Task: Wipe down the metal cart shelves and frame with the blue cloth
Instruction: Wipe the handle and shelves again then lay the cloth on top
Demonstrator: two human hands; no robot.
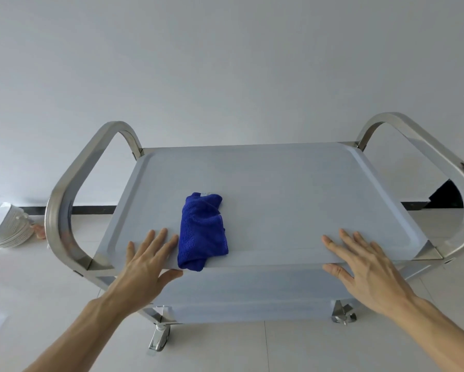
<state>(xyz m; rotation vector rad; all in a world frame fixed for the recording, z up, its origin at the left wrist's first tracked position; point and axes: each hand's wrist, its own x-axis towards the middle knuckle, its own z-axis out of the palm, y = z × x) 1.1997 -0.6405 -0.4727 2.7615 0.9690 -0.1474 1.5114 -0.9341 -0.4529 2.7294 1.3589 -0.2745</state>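
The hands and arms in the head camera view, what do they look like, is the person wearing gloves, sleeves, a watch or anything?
Both are bare. The left hand and right hand wear no gloves, and no rings show on the fingers. Both forearms are uncovered all the way to the bottom of the frame, with no sleeve, watch or wristband in view. No markings are visible on either.

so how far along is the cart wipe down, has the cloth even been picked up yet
Nothing looks done yet. The folded blue cloth lies untouched on the top shelf. The left hand and right hand rest flat at the shelf's near edge, neither holding it. Left: pick up the cloth, then wipe the top shelf, lower shelf and handle frame.
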